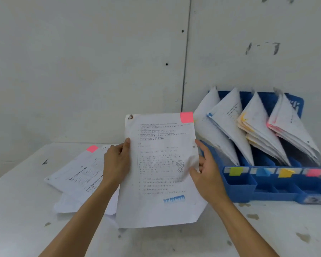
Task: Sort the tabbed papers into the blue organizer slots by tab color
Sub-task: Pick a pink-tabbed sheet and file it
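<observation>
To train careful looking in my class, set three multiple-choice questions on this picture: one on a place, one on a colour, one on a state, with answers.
1. Where does the organizer stand?
A) right of the sheet
B) left of the pile
C) on the pile

2. What colour is the held sheet's tab?
A) green
B) pink
C) yellow

3. What is the left hand doing?
A) lying flat on the table
B) reaching into a slot
C) gripping the sheet

Answers: 1 A, the organizer is on the sheet's right side; 2 B, a pink tab sits at the sheet's top right corner; 3 C, the hand clasps the sheet's left edge.
</observation>
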